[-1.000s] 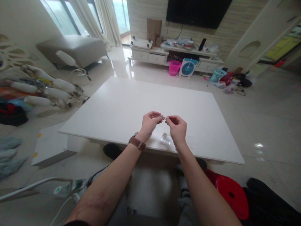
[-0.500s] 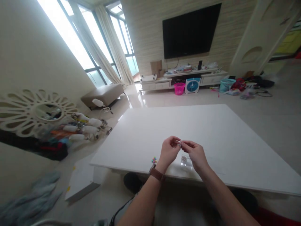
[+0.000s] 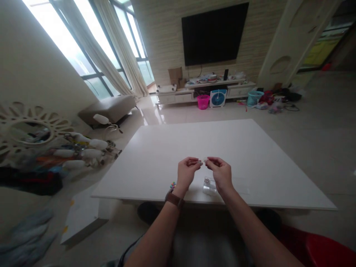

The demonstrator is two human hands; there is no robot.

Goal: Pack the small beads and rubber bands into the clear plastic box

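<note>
Pinch grips, closed: left hand (image 3: 187, 172), silvery piece (image 3: 200, 162); right hand (image 3: 221, 174), pale piece (image 3: 205, 160); above counter (image 3: 155, 152), apparently for fine control.

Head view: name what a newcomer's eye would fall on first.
Probably the broad white table in the middle, with the left hand and right hand close together over it, each pinching a tiny object. Next, the big black television on the far wall. Then the bright pink basket on the floor below it, beside a blue-and-white fan.

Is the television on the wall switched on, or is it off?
Off, it appears: the television is plain black, showing no picture.
</note>
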